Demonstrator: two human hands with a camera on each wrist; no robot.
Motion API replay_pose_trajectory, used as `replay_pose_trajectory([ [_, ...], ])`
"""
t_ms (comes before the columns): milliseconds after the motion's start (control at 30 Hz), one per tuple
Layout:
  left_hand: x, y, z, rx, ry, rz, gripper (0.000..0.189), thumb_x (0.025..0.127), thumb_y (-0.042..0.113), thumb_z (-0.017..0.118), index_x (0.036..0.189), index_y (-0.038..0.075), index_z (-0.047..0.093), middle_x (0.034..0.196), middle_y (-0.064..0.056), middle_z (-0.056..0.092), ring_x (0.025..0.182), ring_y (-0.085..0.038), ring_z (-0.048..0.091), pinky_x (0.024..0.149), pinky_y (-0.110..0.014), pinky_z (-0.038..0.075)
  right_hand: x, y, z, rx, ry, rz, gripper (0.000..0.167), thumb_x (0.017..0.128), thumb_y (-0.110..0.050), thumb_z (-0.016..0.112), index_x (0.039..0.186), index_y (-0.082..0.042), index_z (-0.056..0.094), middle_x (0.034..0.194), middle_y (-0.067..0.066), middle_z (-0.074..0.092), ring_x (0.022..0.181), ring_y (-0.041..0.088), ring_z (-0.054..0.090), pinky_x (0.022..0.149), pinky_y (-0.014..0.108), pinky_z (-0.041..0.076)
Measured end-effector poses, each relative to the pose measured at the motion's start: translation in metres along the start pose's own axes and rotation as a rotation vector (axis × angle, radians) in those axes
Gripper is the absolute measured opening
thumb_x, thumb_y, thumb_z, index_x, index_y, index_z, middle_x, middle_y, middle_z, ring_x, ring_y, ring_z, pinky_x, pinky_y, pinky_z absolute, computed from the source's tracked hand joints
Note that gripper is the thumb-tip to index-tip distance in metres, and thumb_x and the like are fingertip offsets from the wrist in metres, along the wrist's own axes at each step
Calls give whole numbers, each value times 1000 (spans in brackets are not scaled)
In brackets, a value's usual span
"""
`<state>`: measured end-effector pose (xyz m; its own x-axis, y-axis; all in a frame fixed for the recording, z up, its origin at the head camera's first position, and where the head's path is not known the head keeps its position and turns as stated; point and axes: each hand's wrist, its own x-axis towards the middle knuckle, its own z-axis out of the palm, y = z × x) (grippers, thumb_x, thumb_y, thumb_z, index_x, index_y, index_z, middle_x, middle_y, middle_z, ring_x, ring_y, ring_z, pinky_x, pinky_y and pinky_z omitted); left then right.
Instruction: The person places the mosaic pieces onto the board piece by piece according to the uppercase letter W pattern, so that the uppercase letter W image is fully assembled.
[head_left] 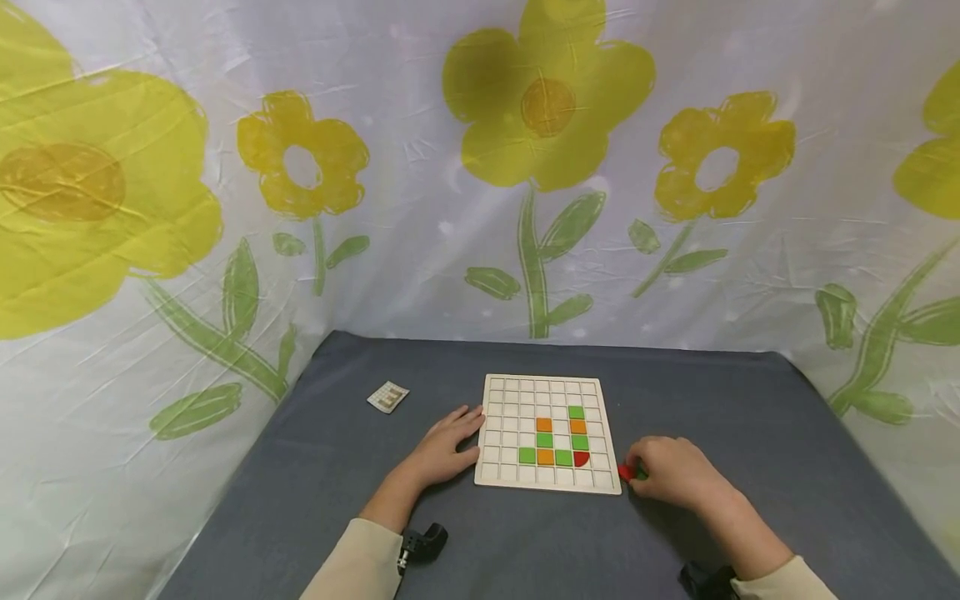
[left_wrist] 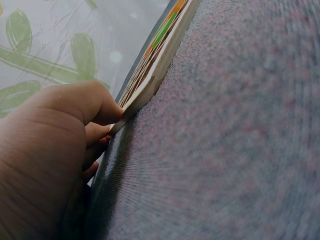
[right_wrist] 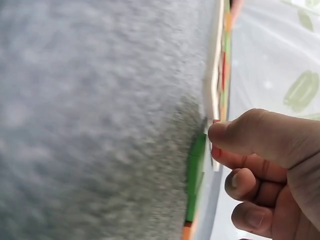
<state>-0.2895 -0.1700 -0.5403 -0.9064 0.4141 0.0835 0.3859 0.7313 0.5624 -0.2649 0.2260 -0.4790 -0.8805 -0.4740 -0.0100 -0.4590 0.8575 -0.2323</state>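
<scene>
A pale wooden grid board lies on the cloth-covered table. Several green, orange and red pieces sit in its squares, among them a red piece with a rounded side. My left hand touches the board's left edge with thumb and fingertips, its fingers fairly straight. Just off the board's right edge, my right hand pinches a small red piece between thumb and finger. Below that hand, green pieces and an orange piece lie on the cloth, mostly hidden by the hand in the head view.
A small square card with a printed grid lies on the dark grey cloth, left of the board. Behind the table hangs a white curtain with yellow flowers.
</scene>
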Motion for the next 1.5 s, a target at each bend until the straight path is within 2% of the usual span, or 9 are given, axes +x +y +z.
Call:
replay_pose_trajectory([
  [167,0,-1,0,2,7,4,58,103,28,57,157,9,44,165,-3,34,154,-30,22,119,-59,23,0,-4,-11,1,31,-11,16,75,-14,85,88,-15,76,70,-10,53,58,7,43,55,31,39],
  [400,0,-3,2,3,18,8,58,103,28,58,157,10,45,165,-2,35,154,-29,22,119,-59,22,8,-14,-19,-55,106,-95,13,79,-12,85,89,-13,77,72,-9,53,60,5,40,54,27,31],
  [533,0,-5,3,0,20,7,58,103,27,58,156,9,46,164,-2,35,154,-30,23,119,-59,22,17,-24,-20,-74,141,-126,12,80,-11,83,91,-13,77,71,-9,52,60,5,39,55,28,31],
  [900,0,-5,4,-3,16,-1,58,103,28,58,156,9,46,164,-2,35,154,-29,23,119,-59,23,42,-61,-23,-58,102,-152,14,83,-15,83,96,-14,79,73,-12,55,62,7,43,57,29,35],
  [1067,1,-4,3,6,9,-4,58,103,28,57,157,11,45,165,0,34,155,-28,22,120,-57,23,51,-76,-22,-23,126,-236,13,84,-15,83,95,-14,78,78,-9,63,62,5,45,57,27,38],
  [1233,1,-4,3,7,2,5,58,103,29,56,157,11,44,165,0,33,155,-28,21,119,-57,23,59,-91,-21,-15,148,-312,9,84,-12,82,87,-18,75,71,-10,54,62,5,43,57,27,35],
  [1500,0,-3,2,-5,11,2,58,102,28,56,157,12,45,165,1,34,154,-28,22,119,-58,24,79,-117,-6,-20,108,-312,7,86,-21,82,91,-17,80,69,-10,55,57,5,40,54,27,35],
])
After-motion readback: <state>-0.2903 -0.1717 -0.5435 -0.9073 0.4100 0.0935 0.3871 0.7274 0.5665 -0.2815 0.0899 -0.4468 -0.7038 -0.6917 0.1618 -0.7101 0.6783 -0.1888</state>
